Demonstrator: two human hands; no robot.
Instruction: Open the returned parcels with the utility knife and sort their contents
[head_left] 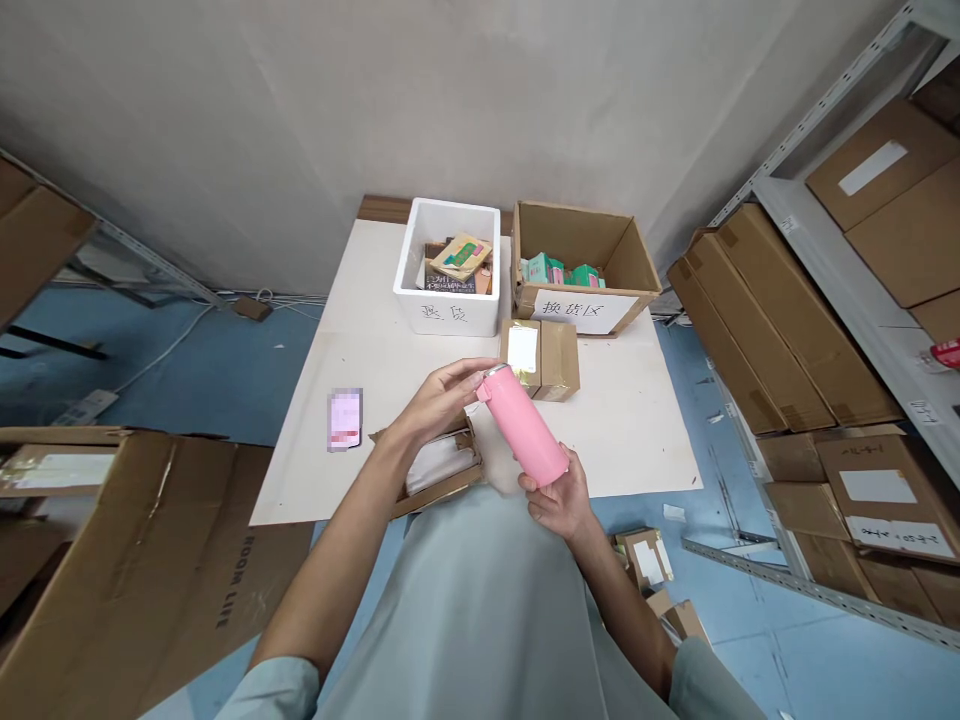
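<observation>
A pink tumbler (521,425) with a silver rim is held tilted in front of me, above the table's near edge. My right hand (556,495) grips its lower end, fingers curled round the base. At the upper end, my left hand (446,395) touches the top with its fingers bent over the rim; the thumb is partly hidden. Below my left hand lies an opened small carton (442,470) with white wrapping inside. Just beyond the tumbler stands a taped brown box (559,360) with a white label.
On the white table (622,440) stand a white foam box (450,315) with books and a labelled cardboard box (585,225) with green packs. A phone (345,419) lies at the left. Cartons fill the right shelf (780,205); a large carton (195,560) stands left. Small boxes (646,560) lie on the floor.
</observation>
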